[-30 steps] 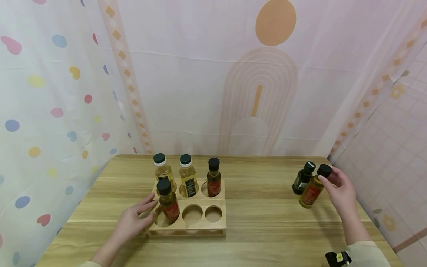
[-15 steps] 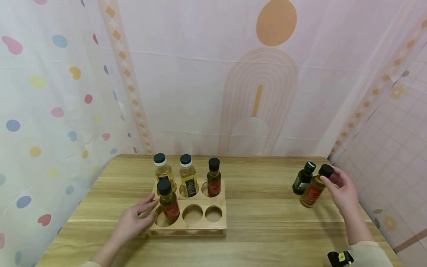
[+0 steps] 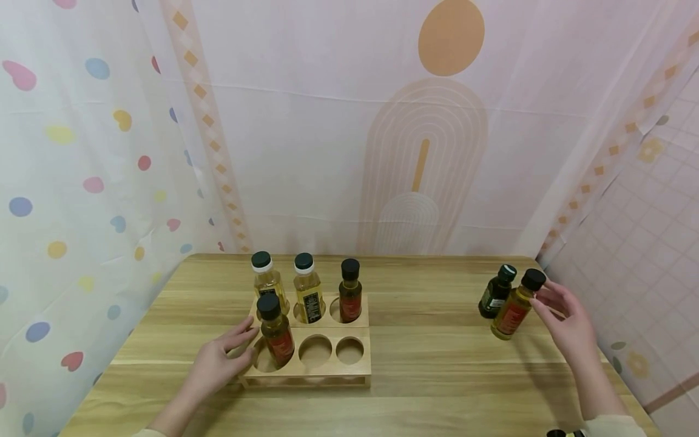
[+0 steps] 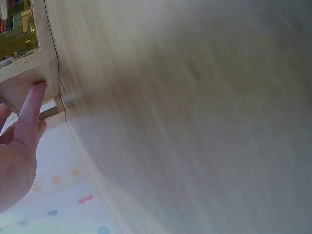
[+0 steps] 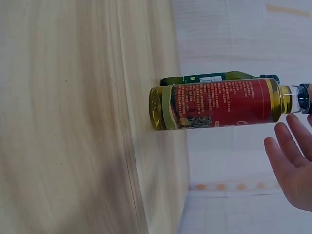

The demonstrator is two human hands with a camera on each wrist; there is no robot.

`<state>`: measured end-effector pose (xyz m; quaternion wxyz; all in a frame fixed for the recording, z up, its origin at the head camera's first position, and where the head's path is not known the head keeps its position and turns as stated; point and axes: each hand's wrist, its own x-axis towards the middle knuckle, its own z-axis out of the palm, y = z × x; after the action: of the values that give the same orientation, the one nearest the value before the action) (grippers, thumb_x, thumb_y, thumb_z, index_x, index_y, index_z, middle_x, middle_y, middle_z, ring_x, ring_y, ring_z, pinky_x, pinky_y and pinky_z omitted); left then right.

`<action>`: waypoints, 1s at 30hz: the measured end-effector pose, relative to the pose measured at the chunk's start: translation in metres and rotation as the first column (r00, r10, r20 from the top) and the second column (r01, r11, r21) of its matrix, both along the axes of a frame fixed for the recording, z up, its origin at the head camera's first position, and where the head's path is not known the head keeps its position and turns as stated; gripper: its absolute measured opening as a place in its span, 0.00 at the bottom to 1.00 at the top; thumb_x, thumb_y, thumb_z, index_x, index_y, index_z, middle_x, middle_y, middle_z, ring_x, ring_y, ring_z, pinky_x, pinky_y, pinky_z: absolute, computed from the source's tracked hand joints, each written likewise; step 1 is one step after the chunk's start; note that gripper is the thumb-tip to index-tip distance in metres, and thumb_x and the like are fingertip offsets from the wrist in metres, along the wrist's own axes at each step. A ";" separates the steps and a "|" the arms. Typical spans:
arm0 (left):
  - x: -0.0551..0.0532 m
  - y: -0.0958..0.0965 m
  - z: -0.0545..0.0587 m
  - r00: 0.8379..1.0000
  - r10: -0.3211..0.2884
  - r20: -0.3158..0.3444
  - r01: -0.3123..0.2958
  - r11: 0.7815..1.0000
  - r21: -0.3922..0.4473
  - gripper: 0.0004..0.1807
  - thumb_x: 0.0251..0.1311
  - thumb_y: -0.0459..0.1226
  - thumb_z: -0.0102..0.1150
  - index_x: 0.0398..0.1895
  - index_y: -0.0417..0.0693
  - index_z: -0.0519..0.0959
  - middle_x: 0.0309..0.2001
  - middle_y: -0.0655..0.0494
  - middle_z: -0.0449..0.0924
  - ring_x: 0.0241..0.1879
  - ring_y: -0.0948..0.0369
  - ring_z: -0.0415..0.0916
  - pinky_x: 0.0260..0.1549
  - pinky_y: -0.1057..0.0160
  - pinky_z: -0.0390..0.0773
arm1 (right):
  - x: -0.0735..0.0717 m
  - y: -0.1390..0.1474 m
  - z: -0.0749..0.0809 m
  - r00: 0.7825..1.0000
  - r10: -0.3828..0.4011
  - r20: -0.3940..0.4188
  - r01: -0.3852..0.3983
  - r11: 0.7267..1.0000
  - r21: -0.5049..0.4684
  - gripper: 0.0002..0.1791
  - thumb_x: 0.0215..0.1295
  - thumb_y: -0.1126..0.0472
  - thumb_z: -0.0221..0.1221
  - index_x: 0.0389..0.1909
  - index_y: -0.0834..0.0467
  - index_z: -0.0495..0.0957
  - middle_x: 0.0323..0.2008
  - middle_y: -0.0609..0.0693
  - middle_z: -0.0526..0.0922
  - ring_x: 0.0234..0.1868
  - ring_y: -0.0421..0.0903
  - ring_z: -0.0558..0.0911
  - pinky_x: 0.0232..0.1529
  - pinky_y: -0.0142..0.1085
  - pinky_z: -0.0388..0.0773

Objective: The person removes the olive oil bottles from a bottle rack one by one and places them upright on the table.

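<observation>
We had four bottles [image 3: 280, 343] in the rack [image 3: 334, 371]; two others [image 3: 512, 317] remained right of it. Our straight-fingered left hand [image 3: 219, 359] touched it; our loosely spread right hand [image 3: 570, 328] gripped nothing.

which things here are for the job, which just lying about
Likely job things:
wooden rack, touched by the left hand
red-labelled bottle beside the right hand
four bottles in the rack
perhaps dark green bottle

Probably surroundings:
table
patterned curtains

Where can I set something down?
Widest: bare tabletop between the rack and the red-labelled bottle by the right hand; more lies in front of the rack. Its front middle and right holes are empty. Crowded: around that bottle, with the dark green bottle behind, and the rack's left side, where the left hand touches.
</observation>
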<state>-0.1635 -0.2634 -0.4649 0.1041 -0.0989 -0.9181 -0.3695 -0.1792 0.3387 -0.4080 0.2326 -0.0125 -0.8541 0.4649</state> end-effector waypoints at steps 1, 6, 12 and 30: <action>0.000 0.000 0.000 1.000 0.000 0.000 0.000 1.000 0.002 0.20 0.59 0.33 0.67 0.55 0.39 0.82 0.66 0.48 0.72 0.62 0.44 0.71 0.52 0.63 0.73 | 0.001 -0.001 0.000 1.000 -0.004 -0.007 0.004 1.000 0.006 0.28 0.69 0.60 0.61 0.64 0.72 0.67 0.41 0.21 0.74 0.42 0.19 0.72 0.41 0.14 0.69; 0.000 0.000 0.000 1.000 0.002 0.001 -0.002 1.000 0.006 0.20 0.59 0.33 0.67 0.55 0.38 0.82 0.66 0.47 0.72 0.62 0.44 0.70 0.53 0.57 0.73 | 0.008 -0.005 0.000 1.000 -0.012 -0.021 0.013 1.000 0.026 0.23 0.68 0.62 0.62 0.58 0.71 0.71 0.39 0.23 0.76 0.40 0.20 0.74 0.39 0.15 0.71; 0.000 0.001 0.001 1.000 -0.002 0.013 0.002 1.000 0.019 0.20 0.59 0.33 0.66 0.56 0.38 0.81 0.66 0.47 0.71 0.63 0.43 0.70 0.54 0.44 0.71 | 0.012 -0.012 -0.007 0.999 0.009 -0.044 -0.006 0.999 0.052 0.22 0.67 0.64 0.63 0.58 0.70 0.72 0.38 0.27 0.79 0.39 0.20 0.75 0.38 0.15 0.71; -0.001 0.000 -0.001 1.000 -0.004 0.025 0.004 1.000 0.004 0.21 0.60 0.33 0.66 0.57 0.38 0.81 0.67 0.46 0.71 0.63 0.44 0.70 0.54 0.43 0.73 | 0.005 -0.067 -0.027 0.960 0.257 -0.114 -0.244 0.963 0.117 0.21 0.59 0.75 0.65 0.55 0.67 0.76 0.39 0.62 0.85 0.39 0.30 0.81 0.39 0.20 0.75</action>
<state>-0.1643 -0.2630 -0.4655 0.0921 -0.0960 -0.9183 -0.3729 -0.1742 0.2717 -0.4346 0.2266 0.1376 -0.8546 0.4465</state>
